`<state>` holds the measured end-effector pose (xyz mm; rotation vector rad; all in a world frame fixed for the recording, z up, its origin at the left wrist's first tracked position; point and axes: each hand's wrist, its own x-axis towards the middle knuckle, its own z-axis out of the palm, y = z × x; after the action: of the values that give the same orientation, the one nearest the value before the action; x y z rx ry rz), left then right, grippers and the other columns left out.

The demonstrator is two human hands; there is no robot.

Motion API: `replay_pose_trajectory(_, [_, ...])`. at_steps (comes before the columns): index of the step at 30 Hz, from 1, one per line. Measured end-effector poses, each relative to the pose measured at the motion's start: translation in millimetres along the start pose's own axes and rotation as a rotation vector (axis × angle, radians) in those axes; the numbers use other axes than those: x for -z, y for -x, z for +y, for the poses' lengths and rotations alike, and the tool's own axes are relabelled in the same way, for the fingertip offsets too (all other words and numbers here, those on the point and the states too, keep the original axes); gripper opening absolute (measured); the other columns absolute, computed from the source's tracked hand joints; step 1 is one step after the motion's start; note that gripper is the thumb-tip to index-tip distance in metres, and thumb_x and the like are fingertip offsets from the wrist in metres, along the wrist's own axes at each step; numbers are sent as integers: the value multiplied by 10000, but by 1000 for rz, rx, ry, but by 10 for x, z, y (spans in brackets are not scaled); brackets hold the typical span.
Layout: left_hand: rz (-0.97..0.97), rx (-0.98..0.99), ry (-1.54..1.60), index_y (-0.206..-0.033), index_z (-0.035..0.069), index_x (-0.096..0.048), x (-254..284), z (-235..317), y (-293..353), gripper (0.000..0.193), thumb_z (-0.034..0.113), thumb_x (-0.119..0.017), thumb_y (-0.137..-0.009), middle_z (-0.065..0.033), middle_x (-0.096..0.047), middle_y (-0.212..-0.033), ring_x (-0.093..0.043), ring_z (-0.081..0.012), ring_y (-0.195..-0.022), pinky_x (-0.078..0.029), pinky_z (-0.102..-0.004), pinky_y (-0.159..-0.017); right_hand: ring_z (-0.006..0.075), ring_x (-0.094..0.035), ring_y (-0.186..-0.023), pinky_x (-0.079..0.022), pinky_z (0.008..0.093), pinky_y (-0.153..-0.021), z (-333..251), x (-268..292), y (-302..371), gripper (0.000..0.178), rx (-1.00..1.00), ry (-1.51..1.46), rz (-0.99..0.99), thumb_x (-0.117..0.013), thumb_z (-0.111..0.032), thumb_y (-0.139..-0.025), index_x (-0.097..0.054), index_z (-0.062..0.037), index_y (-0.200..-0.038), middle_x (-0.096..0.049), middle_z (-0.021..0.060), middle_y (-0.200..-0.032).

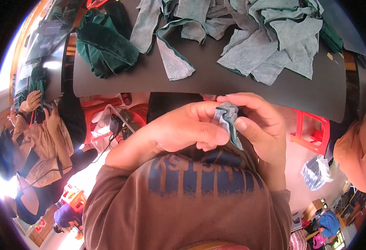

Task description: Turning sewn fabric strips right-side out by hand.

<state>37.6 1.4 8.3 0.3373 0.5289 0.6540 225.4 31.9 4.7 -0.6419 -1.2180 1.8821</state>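
From the head view, both hands are drawn together close against the person's chest, pinched on one small scrap of grey-green cloth (228, 121). The left hand (187, 131) curls its fingers around the scrap's left edge, thumb laid flat across the front. The right hand (260, 125) grips it from the other side, thumb pressing the soft, felt-like fabric, whose darker stitched border hangs down below the thumbs in a narrow folded point.

Just beyond the hands lies a dark, smooth tabletop (208, 79) with a curved edge. Past the right hand, it carries a loose heap of the same pale grey-green pieces (270, 37), crumpled and overlapping, matte and fuzzy. Beyond the left hand sits a bundle of deep green velvet (106, 46), folded thick, with a plush sheen.

Below the hands is a brown shirt (183, 204) with a blue print. Far off to the left another person (37, 133) sits holding something dark green.
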Motion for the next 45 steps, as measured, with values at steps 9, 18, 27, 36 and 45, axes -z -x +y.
replay_pose_trajectory(9, [65,-369,-844,-1018,27,-611,5,81,44,252,85,-656,-776,-62,-522,-1013,-488,-155,-963,-403,-275,-818,211,-585,-846,-448,297,-762,28,31,-3,177,223,404,19,-653,20,-731,-598,-13,-896,-617,94,-903])
replay_pose_trajectory(18, [193,-544,-1314,-835,46,-625,-142,200,93,169,52,-690,-679,-129,-427,-997,-442,-218,-896,-393,-292,-742,224,-534,-699,-418,315,-667,63,-28,-130,174,522,555,-23,-604,24,-714,-548,-54,-859,-584,88,-836])
replay_pose_trajectory(27, [191,-599,-1169,-792,-18,-600,-178,158,103,172,1,-695,-650,-130,-430,-1035,-456,-198,-920,-397,-277,-755,199,-503,-640,-404,294,-633,25,-80,-141,189,505,412,-42,-574,18,-715,-482,-58,-862,-552,101,-820])
replay_pose_trajectory(36, [191,-502,-449,-933,-17,-615,-88,-10,-97,163,-32,-615,-770,-68,-449,-1085,-504,-104,-906,-433,-235,-784,78,-454,-667,-384,209,-589,10,-94,-87,208,345,338,136,-586,28,-748,-453,-37,-894,-542,84,-883])
replay_pose_trajectory(45, [517,-787,-987,-885,-8,-596,-184,-31,-210,168,-75,-575,-732,-89,-502,-1025,-552,-101,-741,-462,-236,-622,190,-508,-601,-409,266,-526,109,-102,-60,273,519,617,256,-630,41,-662,-465,-49,-859,-559,118,-820])
